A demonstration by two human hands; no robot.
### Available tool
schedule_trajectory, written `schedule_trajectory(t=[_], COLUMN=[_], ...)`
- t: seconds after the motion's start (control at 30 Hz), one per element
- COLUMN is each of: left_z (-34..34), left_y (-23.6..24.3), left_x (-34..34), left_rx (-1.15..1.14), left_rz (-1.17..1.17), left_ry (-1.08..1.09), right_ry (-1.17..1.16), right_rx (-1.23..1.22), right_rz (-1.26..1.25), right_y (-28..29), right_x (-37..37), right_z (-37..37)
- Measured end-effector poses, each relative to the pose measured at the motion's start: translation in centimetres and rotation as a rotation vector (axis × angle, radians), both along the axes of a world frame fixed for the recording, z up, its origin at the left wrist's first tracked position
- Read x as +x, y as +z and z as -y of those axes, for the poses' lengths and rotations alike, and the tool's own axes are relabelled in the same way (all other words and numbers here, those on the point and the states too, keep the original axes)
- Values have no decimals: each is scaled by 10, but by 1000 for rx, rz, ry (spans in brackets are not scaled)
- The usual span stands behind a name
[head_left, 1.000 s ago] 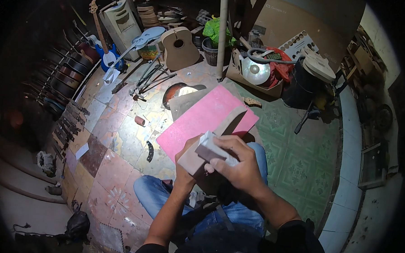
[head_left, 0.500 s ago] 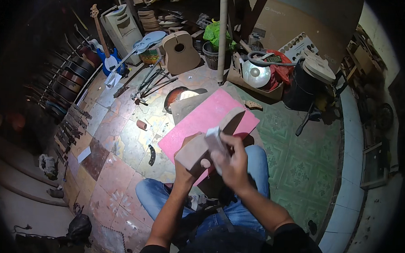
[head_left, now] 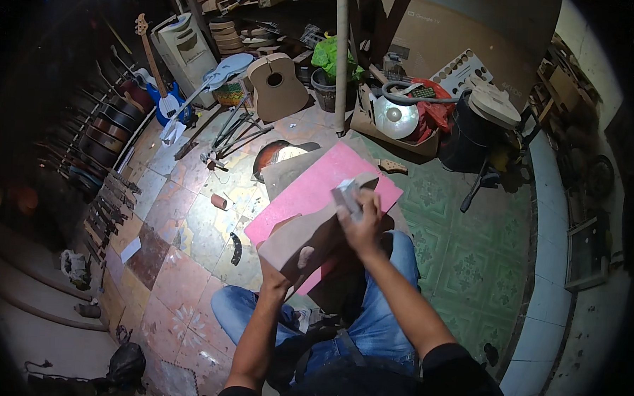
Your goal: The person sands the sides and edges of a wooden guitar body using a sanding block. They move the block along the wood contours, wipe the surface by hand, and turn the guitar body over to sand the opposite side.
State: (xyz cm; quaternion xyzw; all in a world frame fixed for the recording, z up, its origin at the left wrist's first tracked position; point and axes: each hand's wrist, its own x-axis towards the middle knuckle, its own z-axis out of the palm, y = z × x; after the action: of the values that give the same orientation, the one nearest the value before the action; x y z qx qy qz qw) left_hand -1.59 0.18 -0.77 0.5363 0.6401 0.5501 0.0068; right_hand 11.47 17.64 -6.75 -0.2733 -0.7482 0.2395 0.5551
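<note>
**Wood body point(head_left: 294, 238) held one-handed; slip is the main risk**

Pink board point(head_left: 303, 190) is the base. Wood body slants over it: near end above the lower-left edge, far end toward the right corner. From where I stand, can't tell if it bears on the board or hangs clear. Left hand point(head_left: 274, 275) grips the near end, fingers mostly hidden. Right hand point(head_left: 365, 221) is clamped round a grey block point(head_left: 347, 198) by the far end; contact with the wood unclear.

My read on failures: hard pressure out there, with grip only at the near end, could twist the body loose. A tilted block could gouge the curved edge.

Around: unfinished acoustic guitar point(head_left: 271, 102) and black bucket point(head_left: 465, 137) sit well beyond the board's far edges, no obstacle. Right knee point(head_left: 401, 255) crowds the lower-right edge, tight for the forearm. Headstock point(head_left: 391, 166) lies just off the upper-right edge, could catch a long stroke. Black curved strip point(head_left: 236, 250) and brown tube point(head_left: 218, 201) lie off the left corner, clear of both hands.
</note>
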Motion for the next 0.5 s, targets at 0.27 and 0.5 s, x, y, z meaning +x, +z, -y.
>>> schedule_trajectory(t=[0.27,0.5], left_z=[24,-8], left_y=[-86,-59], left_x=[-81,-85], left_rx=[23,52], left_rz=[205,519], left_ry=[38,198], right_ry=[25,110], right_rx=[-258,-188], right_rz=[205,322], right_y=[45,53], right_x=[17,13], right_z=[-91,-33])
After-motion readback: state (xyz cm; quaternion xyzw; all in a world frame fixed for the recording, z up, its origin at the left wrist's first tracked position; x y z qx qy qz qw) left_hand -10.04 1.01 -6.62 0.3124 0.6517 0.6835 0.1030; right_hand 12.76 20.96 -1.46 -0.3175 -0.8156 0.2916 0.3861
